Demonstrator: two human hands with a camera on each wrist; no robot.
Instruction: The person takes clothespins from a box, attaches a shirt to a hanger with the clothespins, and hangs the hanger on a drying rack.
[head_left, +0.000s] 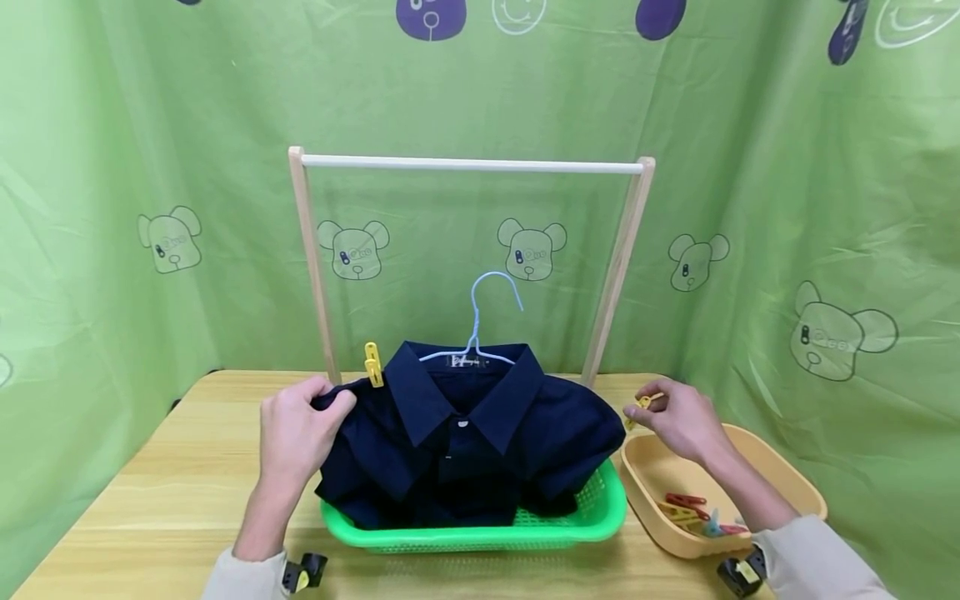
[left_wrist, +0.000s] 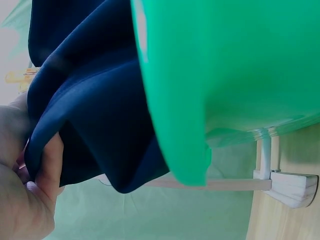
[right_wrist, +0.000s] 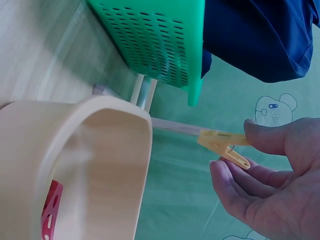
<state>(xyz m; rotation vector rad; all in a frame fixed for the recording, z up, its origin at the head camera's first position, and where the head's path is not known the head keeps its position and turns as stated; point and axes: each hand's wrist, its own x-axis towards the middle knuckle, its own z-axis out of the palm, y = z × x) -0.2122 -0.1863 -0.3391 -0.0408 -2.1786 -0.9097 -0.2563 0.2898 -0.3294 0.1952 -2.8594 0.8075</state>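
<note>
A dark navy collared shirt (head_left: 480, 433) lies in and over a green plastic basket (head_left: 480, 537), with a light blue wire hanger (head_left: 476, 329) in its neck and the hook standing up. My left hand (head_left: 300, 425) pinches the shirt's shoulder at the left. Close by that hand, a yellow clothespin (head_left: 373, 367) is clipped on the shoulder. In my right hand (head_left: 682, 421) a second yellow clothespin (right_wrist: 222, 145) is held between thumb and fingers, to the right of the shirt's other shoulder. The right wrist view shows that clothespin apart from the navy cloth.
Below my right hand stands a beige bin (head_left: 795, 483) with several red, yellow and blue clothespins (head_left: 686, 508) inside. A wooden rack with a white rod (head_left: 472, 164) rises behind the basket on the wooden table (head_left: 165, 492). Green curtain (head_left: 465, 92) surrounds the table.
</note>
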